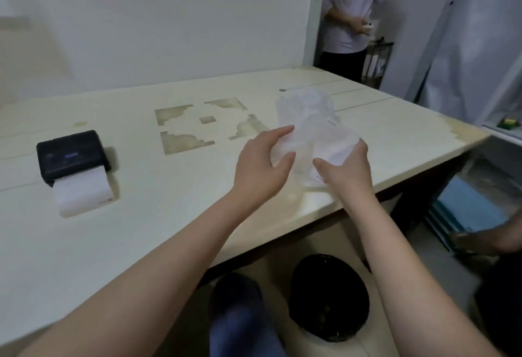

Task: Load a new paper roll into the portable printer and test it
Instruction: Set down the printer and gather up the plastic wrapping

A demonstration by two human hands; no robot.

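Both bare forearms reach out over the pale cream worktable (141, 243); the left hand (261, 168) and right hand (348, 171) are each closed on a crumpled, translucent white plastic wrapper (310, 133), lifted above the table's right edge. Far to the left, well apart, sits the small black portable printer (72, 154) with a strip of white paper (82, 194) hanging out its front

We see soft, even indoor light with a faint greenish cast. The table (141, 243) shows no glare; the printer (72, 156) casts a faint shadow to its right. Wide-angle distortion bends the edges, both hands blur slightly, and the background lacks sharpness.
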